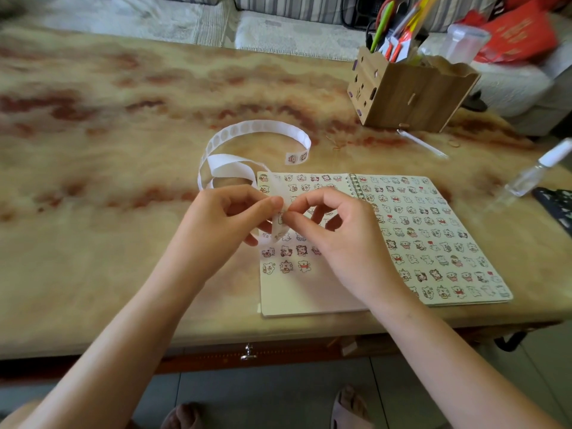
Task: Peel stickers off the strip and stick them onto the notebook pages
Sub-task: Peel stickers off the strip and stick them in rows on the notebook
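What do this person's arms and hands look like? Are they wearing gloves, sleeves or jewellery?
The left hand and right hand are bare: no gloves. No ring shows on the fingers, no watch or bracelet on either wrist. Both forearms are uncovered to the picture's edge, so no sleeve is in view.

Marbled beige-and-rust worktop (108,119) fills most of the frame, evenly lit. Across the top, a pale sofa (278,35) with striped cushions (294,7). Bottom centre, a metal drawer knob (248,351) under the edge, grey floor tiles (263,394) below.
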{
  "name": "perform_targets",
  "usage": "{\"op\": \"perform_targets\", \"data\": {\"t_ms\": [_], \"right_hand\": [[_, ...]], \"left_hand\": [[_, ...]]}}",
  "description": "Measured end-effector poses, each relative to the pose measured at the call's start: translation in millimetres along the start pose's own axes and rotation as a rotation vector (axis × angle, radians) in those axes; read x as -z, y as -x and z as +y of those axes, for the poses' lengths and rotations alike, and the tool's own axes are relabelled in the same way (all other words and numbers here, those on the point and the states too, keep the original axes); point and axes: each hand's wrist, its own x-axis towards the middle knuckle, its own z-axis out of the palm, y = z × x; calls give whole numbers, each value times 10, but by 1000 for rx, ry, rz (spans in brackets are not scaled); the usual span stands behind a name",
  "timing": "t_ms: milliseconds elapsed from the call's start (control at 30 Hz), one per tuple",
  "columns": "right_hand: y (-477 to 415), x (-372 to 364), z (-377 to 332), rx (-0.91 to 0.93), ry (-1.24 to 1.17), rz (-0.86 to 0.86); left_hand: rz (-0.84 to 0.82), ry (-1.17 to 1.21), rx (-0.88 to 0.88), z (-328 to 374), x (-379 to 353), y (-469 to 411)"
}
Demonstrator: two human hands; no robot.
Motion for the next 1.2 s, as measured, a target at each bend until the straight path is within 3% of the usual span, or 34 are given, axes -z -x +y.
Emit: {"op": "perform_targets", "data": {"t_ms": [267, 400, 533, 633, 1200], "right_hand": [[28, 70, -52, 41, -11, -46], [-15, 246, -82, -156, -93, -142], [-65, 441, -50, -389, 13, -326], [-66, 498, -24, -455, 85, -356], [-38, 447, 36, -476, 175, -364]], "left_hand": [[10, 38, 67, -20, 44, -20], [32, -35, 66, -53, 49, -21], [31, -65, 76, -76, 51, -28], [24, -82, 76, -78, 49, -30], [30, -96, 60, -97, 50, -43]]}}
